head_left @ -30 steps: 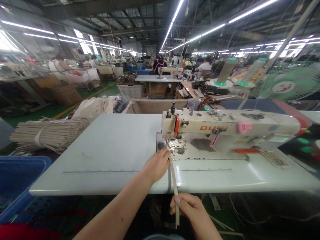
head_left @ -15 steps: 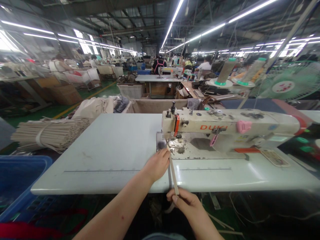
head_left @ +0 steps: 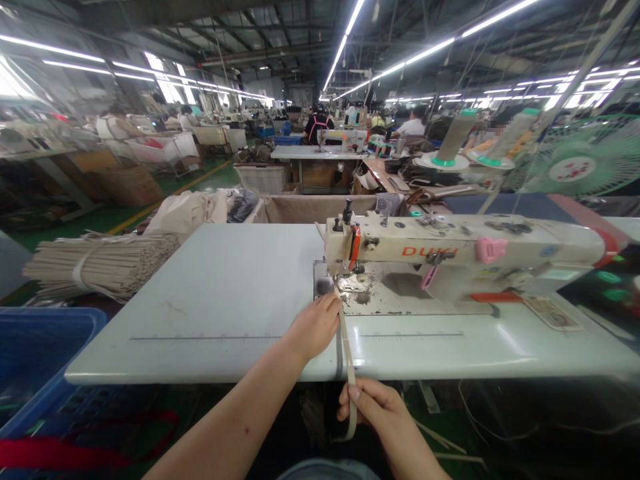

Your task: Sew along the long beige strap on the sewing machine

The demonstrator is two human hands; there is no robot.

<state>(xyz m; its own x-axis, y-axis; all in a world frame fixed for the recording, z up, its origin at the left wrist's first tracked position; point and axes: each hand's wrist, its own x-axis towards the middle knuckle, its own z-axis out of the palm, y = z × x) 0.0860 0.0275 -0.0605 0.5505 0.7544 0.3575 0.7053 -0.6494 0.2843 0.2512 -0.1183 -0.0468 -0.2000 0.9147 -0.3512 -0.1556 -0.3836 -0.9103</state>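
Observation:
A narrow beige strap runs from under the presser foot of a cream sewing machine back over the white table's front edge. My left hand rests on the table just in front of the needle, its fingers curled and pressing the strap's left side. Below the table edge, my right hand pinches the strap between thumb and fingers, and the free end hangs down from it.
A tied bundle of beige straps lies at the left. A blue crate stands at the lower left. Thread cones and a green fan are behind the machine. Other workers sit at distant tables.
My right hand slid along the strap, up toward the table edge and back a little, and the strap end now hangs below it. My left hand stayed by the needle.

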